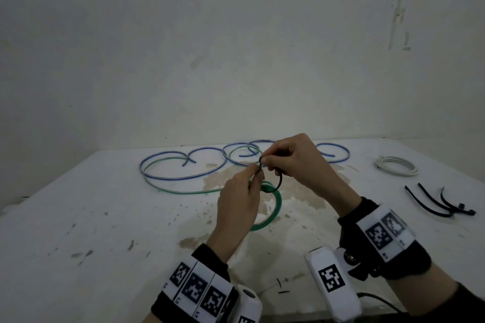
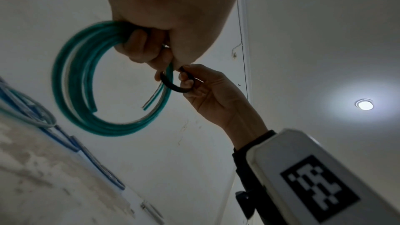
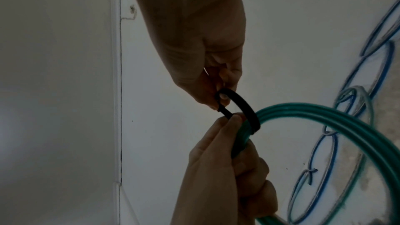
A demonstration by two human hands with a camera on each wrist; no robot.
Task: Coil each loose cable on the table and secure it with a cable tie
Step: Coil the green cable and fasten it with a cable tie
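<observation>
A green cable coil (image 1: 276, 204) is held above the table (image 1: 105, 217) by my left hand (image 1: 256, 170), whose fingers curl round the bundle (image 2: 71, 91). A black cable tie (image 1: 279, 180) is looped round the coil's top. My right hand (image 1: 265, 159) pinches the tie's end near its head, and the left thumb and forefinger pinch the tie beside it. In the right wrist view the tie (image 3: 244, 107) arches from my right fingertips over the green strands (image 3: 324, 119). A long loose blue cable (image 1: 183, 165), with a green-tinted one alongside, lies in loops across the far half of the table.
A white coiled cable (image 1: 396, 166) rests at the far right. Three spare black cable ties (image 1: 441, 202) lie near the right edge. Two small black offcuts (image 1: 280, 286) sit near the front edge. A wall rises just behind the table.
</observation>
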